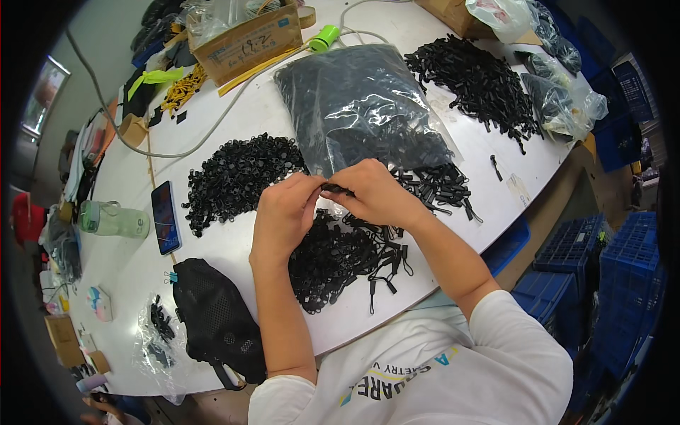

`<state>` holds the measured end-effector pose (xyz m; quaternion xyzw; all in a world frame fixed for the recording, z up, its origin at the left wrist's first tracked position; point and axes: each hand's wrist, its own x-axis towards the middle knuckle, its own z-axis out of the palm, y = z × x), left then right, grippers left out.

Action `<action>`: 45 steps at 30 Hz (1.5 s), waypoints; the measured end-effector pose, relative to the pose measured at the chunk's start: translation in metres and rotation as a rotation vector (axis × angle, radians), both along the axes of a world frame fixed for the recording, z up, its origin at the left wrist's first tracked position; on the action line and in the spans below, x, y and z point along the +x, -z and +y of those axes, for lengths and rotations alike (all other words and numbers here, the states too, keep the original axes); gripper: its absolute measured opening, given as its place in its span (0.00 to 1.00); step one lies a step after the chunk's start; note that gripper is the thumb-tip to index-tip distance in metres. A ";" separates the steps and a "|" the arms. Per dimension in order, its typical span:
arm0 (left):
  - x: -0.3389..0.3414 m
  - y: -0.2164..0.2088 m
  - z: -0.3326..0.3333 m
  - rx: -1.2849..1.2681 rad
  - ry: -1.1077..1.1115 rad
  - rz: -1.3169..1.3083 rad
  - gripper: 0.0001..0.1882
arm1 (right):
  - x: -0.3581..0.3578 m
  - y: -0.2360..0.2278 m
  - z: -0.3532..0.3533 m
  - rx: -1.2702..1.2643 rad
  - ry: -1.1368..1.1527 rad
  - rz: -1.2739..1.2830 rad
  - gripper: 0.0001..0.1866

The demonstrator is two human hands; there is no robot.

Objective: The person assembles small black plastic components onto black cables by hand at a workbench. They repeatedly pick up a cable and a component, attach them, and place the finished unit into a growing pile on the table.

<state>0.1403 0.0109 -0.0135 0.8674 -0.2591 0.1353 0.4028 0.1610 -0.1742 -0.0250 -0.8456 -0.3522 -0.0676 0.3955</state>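
My left hand (287, 209) and my right hand (372, 190) meet over the middle of the table. Their fingertips are pinched together around a small black cord pull (337, 189), partly hidden by the fingers. To the left lies a heap of small black plastic clips (244, 173) with ring-like openings. Below my hands spreads a mixed pile of black clips and looped cord pulls (329, 262). More loose black cord pulls (435, 188) lie beyond my right wrist, beside a large clear bag (354, 92) packed with black pieces.
A phone (166, 217), a green bottle (113, 219) and a black mesh bag (216, 312) lie on the left. A cardboard box (248, 42) stands at the back. Another black heap (474, 81) sits far right. Blue crates (567, 248) stand beyond the table's right edge.
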 end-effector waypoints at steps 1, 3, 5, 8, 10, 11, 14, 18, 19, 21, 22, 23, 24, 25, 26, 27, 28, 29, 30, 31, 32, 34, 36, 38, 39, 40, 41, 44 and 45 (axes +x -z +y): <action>0.001 0.002 -0.002 -0.012 0.010 0.004 0.10 | 0.001 0.002 -0.001 -0.025 0.002 0.034 0.07; 0.002 0.007 -0.005 -0.052 0.020 0.005 0.10 | 0.003 0.007 -0.002 -0.042 0.012 0.004 0.07; 0.002 0.009 -0.007 -0.107 0.017 -0.002 0.11 | 0.004 0.008 -0.002 -0.056 0.034 -0.008 0.06; -0.001 0.003 -0.013 -0.152 0.010 0.014 0.10 | 0.004 0.007 -0.003 -0.063 0.081 -0.022 0.06; -0.001 0.004 -0.016 -0.171 -0.013 0.036 0.11 | 0.004 0.007 -0.004 -0.047 0.102 -0.061 0.07; 0.000 0.005 -0.016 -0.180 -0.025 0.047 0.11 | 0.004 0.007 -0.004 -0.050 0.115 -0.060 0.07; 0.003 0.010 -0.014 -0.159 -0.085 0.007 0.08 | 0.004 0.008 -0.002 -0.052 0.142 -0.058 0.09; 0.005 0.012 -0.011 -0.290 -0.155 0.155 0.04 | 0.003 0.008 -0.002 -0.036 0.148 -0.065 0.11; 0.007 0.015 -0.009 -0.381 -0.114 0.202 0.04 | 0.003 0.007 0.000 -0.034 0.147 -0.069 0.12; 0.009 0.020 -0.009 -0.617 -0.014 0.329 0.04 | -0.001 -0.001 0.001 -0.059 0.145 -0.019 0.10; 0.008 0.022 -0.015 -0.762 0.045 0.411 0.05 | -0.002 -0.003 0.000 -0.073 0.145 0.007 0.10; 0.008 0.022 -0.020 -0.907 0.105 0.492 0.05 | -0.002 -0.003 -0.001 -0.051 0.151 -0.012 0.09; 0.005 0.021 -0.026 -0.988 0.127 0.569 0.03 | -0.002 -0.004 -0.002 -0.029 0.158 -0.031 0.09; 0.003 0.018 -0.029 -0.990 0.148 0.558 0.03 | -0.002 -0.004 -0.003 -0.007 0.167 -0.050 0.09; 0.001 0.015 -0.033 -0.992 0.168 0.547 0.03 | -0.002 -0.005 -0.005 0.002 0.159 -0.030 0.09; 0.000 0.013 -0.034 -0.993 0.188 0.536 0.04 | -0.001 -0.007 -0.006 0.011 0.150 -0.010 0.09; 0.004 0.017 -0.034 -0.945 0.179 0.428 0.05 | -0.002 -0.008 -0.007 0.020 0.144 0.009 0.09; 0.003 0.019 -0.034 -0.907 0.095 0.313 0.05 | -0.001 -0.007 -0.007 0.092 0.117 0.038 0.09; 0.001 0.019 -0.035 -0.865 0.011 0.198 0.05 | -0.001 -0.006 -0.005 0.165 0.089 0.067 0.10; 0.001 0.019 -0.036 -0.819 -0.075 0.087 0.05 | 0.000 -0.005 -0.003 0.240 0.060 0.101 0.11; 0.001 0.020 -0.037 -0.729 -0.174 -0.106 0.06 | -0.001 -0.007 -0.002 0.254 0.026 0.175 0.11; 0.001 0.023 -0.035 -0.540 -0.236 -0.297 0.07 | -0.004 -0.014 -0.002 0.279 -0.041 0.319 0.12; 0.002 0.023 -0.033 -0.369 -0.263 -0.466 0.08 | -0.003 -0.009 -0.002 0.308 -0.036 0.363 0.13; 0.005 0.026 -0.023 -0.274 -0.248 -0.504 0.08 | -0.003 -0.007 0.000 0.354 -0.015 0.406 0.13; 0.006 0.028 -0.020 -0.226 -0.241 -0.522 0.08 | -0.004 -0.007 0.002 0.385 0.009 0.429 0.13; 0.006 0.029 -0.020 -0.223 -0.240 -0.519 0.08 | -0.004 -0.006 0.003 0.416 0.032 0.451 0.13; 0.006 0.031 -0.021 -0.220 -0.240 -0.515 0.08 | -0.005 -0.006 0.003 0.382 0.068 0.398 0.13; 0.005 0.030 -0.032 -0.259 -0.181 -0.457 0.08 | -0.005 -0.006 0.002 0.272 0.162 0.250 0.12; 0.005 0.029 -0.035 -0.280 -0.152 -0.429 0.08 | -0.003 -0.005 0.001 0.231 0.182 0.208 0.12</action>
